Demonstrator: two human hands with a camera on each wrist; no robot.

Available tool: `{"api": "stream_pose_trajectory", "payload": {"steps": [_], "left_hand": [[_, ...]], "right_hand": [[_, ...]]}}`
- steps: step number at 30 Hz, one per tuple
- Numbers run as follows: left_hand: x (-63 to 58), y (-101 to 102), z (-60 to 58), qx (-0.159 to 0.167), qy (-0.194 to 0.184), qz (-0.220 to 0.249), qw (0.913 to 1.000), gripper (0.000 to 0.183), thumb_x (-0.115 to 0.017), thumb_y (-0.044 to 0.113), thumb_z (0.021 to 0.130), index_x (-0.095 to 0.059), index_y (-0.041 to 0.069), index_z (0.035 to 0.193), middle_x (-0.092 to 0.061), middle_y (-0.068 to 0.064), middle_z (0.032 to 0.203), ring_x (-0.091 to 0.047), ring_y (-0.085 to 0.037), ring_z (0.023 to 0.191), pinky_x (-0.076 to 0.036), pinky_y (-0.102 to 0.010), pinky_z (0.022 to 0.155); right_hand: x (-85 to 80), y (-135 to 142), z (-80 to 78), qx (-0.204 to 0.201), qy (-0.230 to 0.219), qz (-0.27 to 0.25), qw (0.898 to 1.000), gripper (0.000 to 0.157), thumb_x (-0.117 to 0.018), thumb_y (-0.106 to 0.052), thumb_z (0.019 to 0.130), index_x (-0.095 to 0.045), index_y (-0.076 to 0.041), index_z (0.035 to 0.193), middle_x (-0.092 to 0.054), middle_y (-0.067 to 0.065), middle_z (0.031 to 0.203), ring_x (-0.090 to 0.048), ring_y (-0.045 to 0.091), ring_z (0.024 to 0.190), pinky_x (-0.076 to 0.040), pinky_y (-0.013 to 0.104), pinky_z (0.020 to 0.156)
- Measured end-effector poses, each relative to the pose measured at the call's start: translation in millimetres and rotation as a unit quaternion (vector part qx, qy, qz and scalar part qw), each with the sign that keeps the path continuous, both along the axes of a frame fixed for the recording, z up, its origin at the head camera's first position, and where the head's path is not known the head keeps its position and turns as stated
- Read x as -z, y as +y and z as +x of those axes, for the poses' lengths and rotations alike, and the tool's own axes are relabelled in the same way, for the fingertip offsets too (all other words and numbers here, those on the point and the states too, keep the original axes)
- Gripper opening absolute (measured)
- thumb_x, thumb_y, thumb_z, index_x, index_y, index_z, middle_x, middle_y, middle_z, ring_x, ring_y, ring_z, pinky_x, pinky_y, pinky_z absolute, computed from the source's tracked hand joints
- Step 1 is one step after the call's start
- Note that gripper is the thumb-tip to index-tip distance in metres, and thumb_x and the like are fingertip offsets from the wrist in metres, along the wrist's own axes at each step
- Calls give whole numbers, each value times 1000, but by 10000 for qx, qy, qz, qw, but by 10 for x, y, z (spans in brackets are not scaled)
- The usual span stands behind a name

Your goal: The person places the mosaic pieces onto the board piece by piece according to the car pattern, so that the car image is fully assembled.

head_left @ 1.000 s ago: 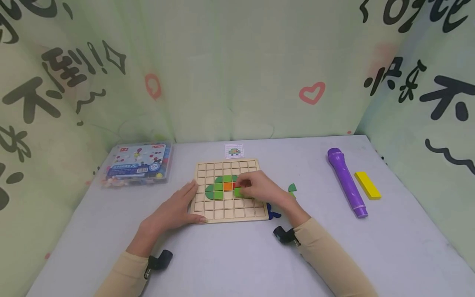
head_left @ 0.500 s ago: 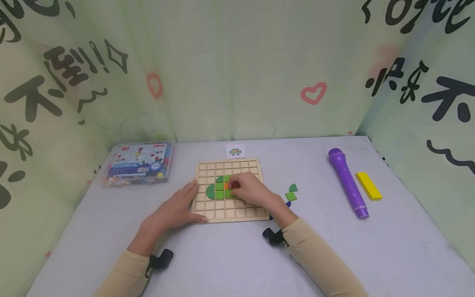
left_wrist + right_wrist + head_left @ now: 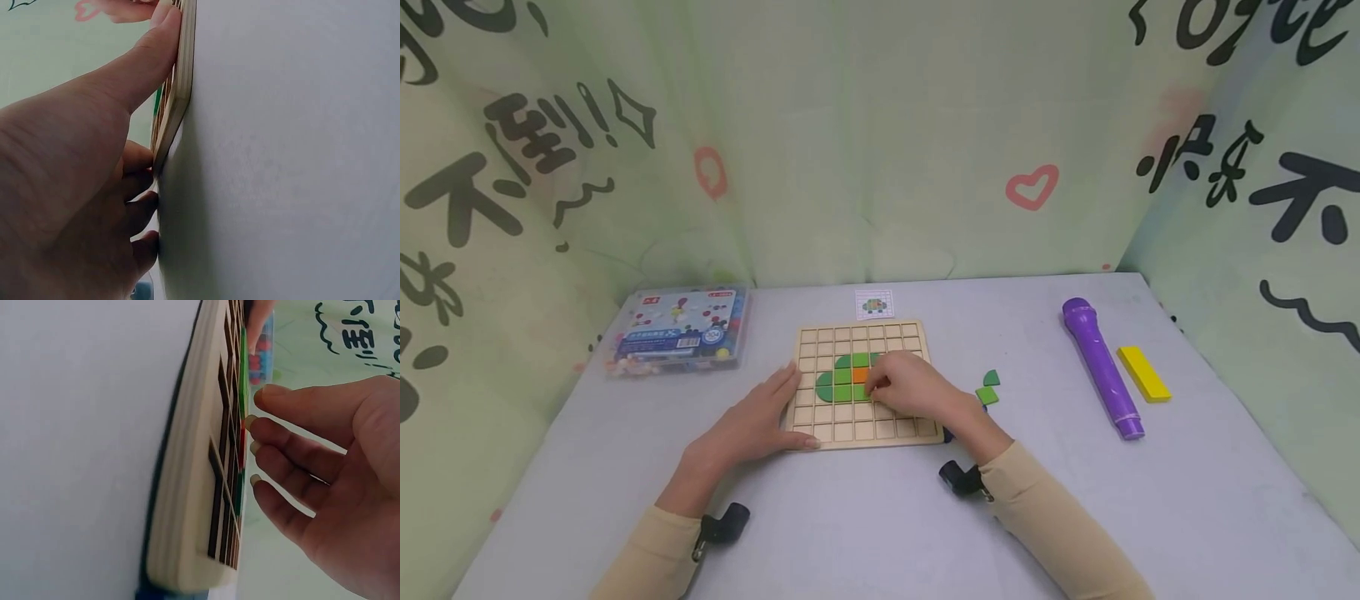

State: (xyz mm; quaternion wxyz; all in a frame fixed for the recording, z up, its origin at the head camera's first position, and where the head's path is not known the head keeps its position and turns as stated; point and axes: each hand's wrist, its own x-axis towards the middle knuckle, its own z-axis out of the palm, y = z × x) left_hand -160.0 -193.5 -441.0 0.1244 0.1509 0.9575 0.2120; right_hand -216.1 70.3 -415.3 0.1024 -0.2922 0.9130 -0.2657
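My left hand (image 3: 748,425) rests at the near left corner of a wooden grid board (image 3: 842,432). In the left wrist view its thumb (image 3: 147,65) lies on the board's edge and the other fingers touch the side. Green tiles (image 3: 842,392) and an orange tile (image 3: 861,375) fill cells in the middle. Over the right part of this pattern is my right hand (image 3: 917,387), fingers bent and fingertips at the tiles. In the right wrist view its thumb and fingers stand apart, nothing visible between them, beside a red tile (image 3: 242,444).
A small pattern card (image 3: 874,305) lies behind the board. To the right are a loose green quarter-round tile (image 3: 991,378), a green square tile (image 3: 987,396) and a dark blue piece (image 3: 948,435). Farther out are a purple tube (image 3: 1101,367), a yellow block (image 3: 1144,374) and a clear plastic box (image 3: 677,329).
My right hand moved left across the tile pattern, covering part of the orange tile, then shifted slightly back right, showing it again. The left hand and board stay in place.
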Motion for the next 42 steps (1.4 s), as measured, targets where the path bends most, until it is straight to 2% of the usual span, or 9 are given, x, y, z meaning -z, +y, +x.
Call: {"api": "stream_pose_trajectory", "payload": {"steps": [6,14,21,28,34,39,42], "left_hand": [[13,8,-8,-16,-42,-3,10000,117,-75,64,75,-17,6,159,-12,-13,168,-17,-35,154,-24,-53,124],[0,1,5,8,14,40,10000,117,-76,63,75,-18,5,159,-13,-14,168,-18,-36,154,-25,-53,124],[-3,-4,11,21,44,54,10000,117,-76,63,75,-19,4,158,-14,-15,168,-18,-37,154,-25,-54,123],[19,-6,-4,16,38,25,10000,117,-75,65,75,-18,5,159,-13,-14,168,-18,-36,154,-25,-53,124],[22,-15,6,3,30,8,10000,118,-75,65,75,-19,5,159,-14,-14,168,-19,-37,154,-26,-53,123],[12,-11,13,-13,47,49,10000,117,-76,63,75,-19,5,159,-14,-14,168,-19,-37,154,-26,-53,123],[7,-6,15,-4,56,61,10000,117,-76,63,75,-19,5,159,-14,-14,168,-19,-37,154,-27,-53,123]], "right_hand": [[-38,195,6,299,-265,-124,9991,13,-70,-9,90,-79,-10,99,-73,0,99,-65,14,96,-57,33,86],[-95,499,-48,554,-719,-140,9958,19,-65,-6,90,-77,-10,105,-73,2,107,-61,15,92,-55,29,80],[-183,845,-170,385,-967,64,9945,21,-67,-1,85,-76,-9,102,-72,3,99,-59,18,88,-52,30,78],[-171,1241,-283,397,-1348,142,9900,25,-71,3,76,-77,-10,97,-73,4,94,-59,18,85,-51,28,75],[-125,1451,-316,379,-1510,137,9877,29,-75,3,74,-76,-10,99,-72,6,101,-58,22,91,-48,31,78],[-73,1489,-324,343,-1663,147,9854,33,-73,6,70,-74,-11,99,-66,8,108,-55,25,98,-50,37,88],[-59,1488,-317,435,-1670,229,9847,30,-73,5,70,-73,-11,96,-64,7,108,-56,24,100,-50,41,93]]}}
